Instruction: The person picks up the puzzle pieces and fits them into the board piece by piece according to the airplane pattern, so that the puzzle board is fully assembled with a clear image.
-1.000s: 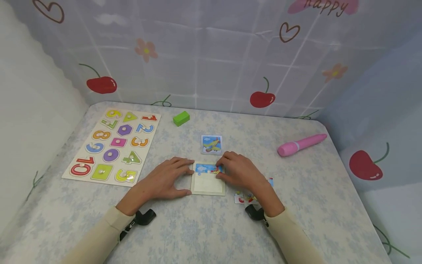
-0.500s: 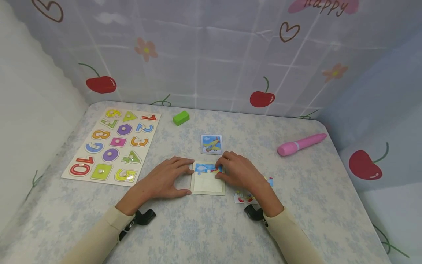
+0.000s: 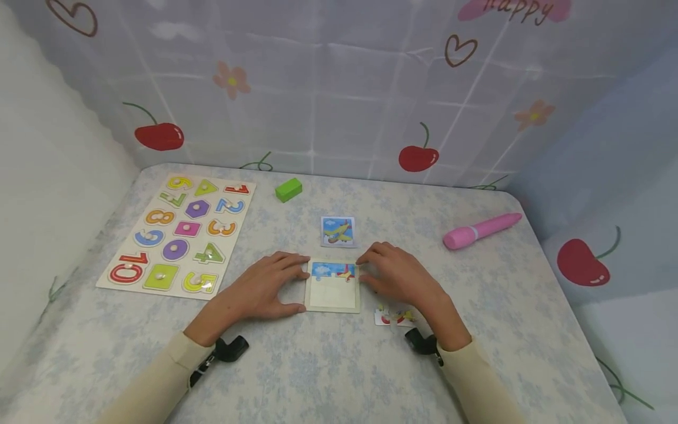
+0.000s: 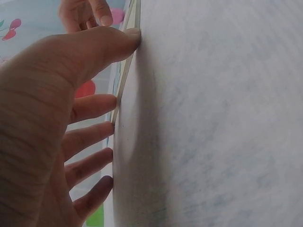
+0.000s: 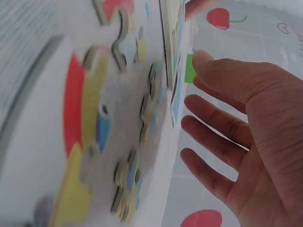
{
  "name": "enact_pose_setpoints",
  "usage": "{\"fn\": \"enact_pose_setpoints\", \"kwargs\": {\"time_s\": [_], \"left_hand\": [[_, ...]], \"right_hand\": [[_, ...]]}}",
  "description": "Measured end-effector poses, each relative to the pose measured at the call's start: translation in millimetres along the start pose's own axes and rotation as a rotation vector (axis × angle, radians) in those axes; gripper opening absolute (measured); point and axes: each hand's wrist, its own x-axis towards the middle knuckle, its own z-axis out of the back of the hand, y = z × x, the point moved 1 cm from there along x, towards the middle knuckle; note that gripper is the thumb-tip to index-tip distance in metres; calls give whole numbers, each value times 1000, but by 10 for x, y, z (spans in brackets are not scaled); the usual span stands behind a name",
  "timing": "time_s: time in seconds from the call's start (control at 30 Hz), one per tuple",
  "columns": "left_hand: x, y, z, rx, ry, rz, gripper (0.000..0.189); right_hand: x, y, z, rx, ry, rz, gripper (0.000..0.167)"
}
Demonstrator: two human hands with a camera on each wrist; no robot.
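Observation:
A small square puzzle tray (image 3: pixel 333 299) lies flat at mid-table, its top row filled with blue sky pieces (image 3: pixel 322 270) and a red-and-yellow corner piece (image 3: pixel 346 272). My left hand (image 3: pixel 265 287) touches the tray's left edge with thumb and fingertips, fingers extended, as the left wrist view also shows. At the tray's upper right, my right hand (image 3: pixel 401 275) has its fingers spread loosely and holds nothing. Several loose jigsaw pieces (image 3: pixel 385 318) lie below that hand; the right wrist view shows more of them, like a jigsaw piece (image 5: pixel 127 184), which the right arm partly hides in the head view.
Behind the tray lies an airplane picture card (image 3: pixel 338 231). A number-and-shape board (image 3: pixel 177 235) covers the left side. A green block (image 3: pixel 288 190) sits near the back edge, and a pink pen-shaped object (image 3: pixel 481 231) at the right.
My right hand has let go of the red-and-yellow corner piece and shifted right, uncovering it in the tray. The left hand stays at the tray's edge.

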Motion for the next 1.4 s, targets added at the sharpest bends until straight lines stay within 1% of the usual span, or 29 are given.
{"fn": "enact_pose_setpoints", "kwargs": {"time_s": [0.27,0.43,0.57,0.83,0.97,1.1,1.4], "left_hand": [[-3,6,6,-8,-10,-9,60],[5,3,3,-9,-13,-11,60],[10,3,1,-7,-15,-10,61],[1,0,-1,-4,-16,-6,60],[0,0,-4,-2,-18,-7,60],[0,1,-7,-6,-23,-10,59],[-4,-2,-9,-8,-27,-7,60]], "right_hand": [[-128,-101,79,26,-36,-19,33],[-199,-150,89,42,-36,-28,33],[-242,-182,82,62,-20,-41,34],[-323,-208,37,83,30,-94,35],[-356,-204,8,101,46,-104,34],[-382,-197,-10,110,51,-93,35],[-406,-212,-32,92,16,-36,36]]}}
